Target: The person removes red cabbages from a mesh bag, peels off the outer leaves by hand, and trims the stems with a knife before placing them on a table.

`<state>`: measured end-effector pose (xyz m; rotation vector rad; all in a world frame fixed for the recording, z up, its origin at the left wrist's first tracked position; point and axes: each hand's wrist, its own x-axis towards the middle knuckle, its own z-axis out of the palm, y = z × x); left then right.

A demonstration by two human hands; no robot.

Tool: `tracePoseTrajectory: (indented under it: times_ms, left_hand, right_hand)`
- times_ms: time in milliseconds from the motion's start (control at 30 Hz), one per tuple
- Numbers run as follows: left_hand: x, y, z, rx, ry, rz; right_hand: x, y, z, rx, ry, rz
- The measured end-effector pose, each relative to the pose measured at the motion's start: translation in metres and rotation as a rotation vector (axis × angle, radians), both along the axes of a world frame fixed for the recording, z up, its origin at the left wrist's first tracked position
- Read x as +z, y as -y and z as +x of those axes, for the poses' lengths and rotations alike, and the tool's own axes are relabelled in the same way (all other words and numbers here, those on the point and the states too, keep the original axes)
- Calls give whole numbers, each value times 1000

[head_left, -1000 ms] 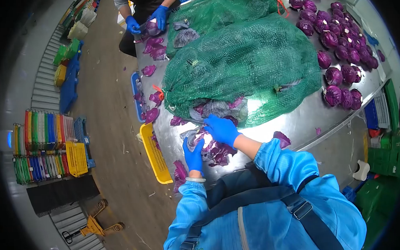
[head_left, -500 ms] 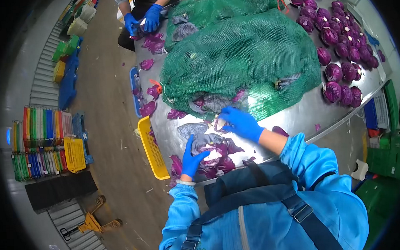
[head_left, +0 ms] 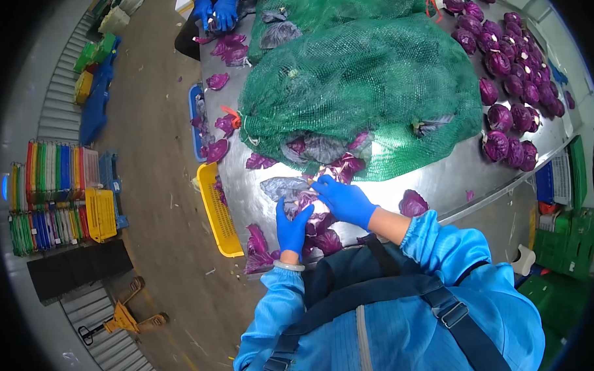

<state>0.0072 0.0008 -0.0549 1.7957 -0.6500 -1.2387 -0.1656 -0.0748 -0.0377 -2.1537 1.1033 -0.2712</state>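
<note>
Gripping a red cabbage (head_left: 309, 201) just in front of the green mesh sack (head_left: 372, 85), at its near, open end. Clamped over the top with the right hand (head_left: 345, 202), curled down onto it. Cupped from the near side with the left hand (head_left: 292, 228), thumb spread, pressed against the leaves. Cannot tell whether either hand also hides a blade.

Working on a steel worktop (head_left: 440, 174) littered with loose purple leaves (head_left: 325, 242) on the near side of the sack. Probably slick underfoot for the head. Might let it skid out of the 2 hands and over the near edge, down and to the left of the sack's mouth, where a yellow crate (head_left: 219, 211) hangs beside the worktop.

Could strip off too much leaf if pulled hard while only half steadied. Might catch a fingertip in the mesh, being this close to the sack's mouth, and drag more heads out onto the pile.

Well apart from the trimmed cabbages (head_left: 512, 80) to the right of the sack. Equally far from a co-worker's hands (head_left: 219, 8) beyond the sack's far left corner, so little chance of a clash on either side.
</note>
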Motion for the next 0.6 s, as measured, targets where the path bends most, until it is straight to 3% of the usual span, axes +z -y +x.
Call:
tracePoseTrajectory:
  times_ms: [133, 233, 300, 333, 367, 467, 533, 600]
  left_hand:
    - [7, 9, -1, -155, 147, 0]
    - [-7, 1, 21, -154, -96, -72]
    - [-7, -10, 32, -371, 30, -186]
    - [-5, -10, 35, -459, 52, -209]
    - [-5, -10, 35, -544, 72, -234]
    - [-5, -4, 38, -502, -78, -202]
    - [-7, -2, 42, -476, -16, -221]
    - [-4, -1, 33, -412, 71, -310]
  right_hand:
    - [-40, 27, 8, -200, 65, -52]
    - [-42, 38, 10, -177, 121, -42]
    - [-40, 32, 7, -186, 28, 72]
    - [-56, 32, 8, -303, 119, -97]
    - [-71, 34, 4, -325, 58, -71]
    - [-65, 50, 5, -346, -79, 28]
    - [3, 43, 3, -272, 10, -18]
    - [22, 31, 1, -71, 193, -128]
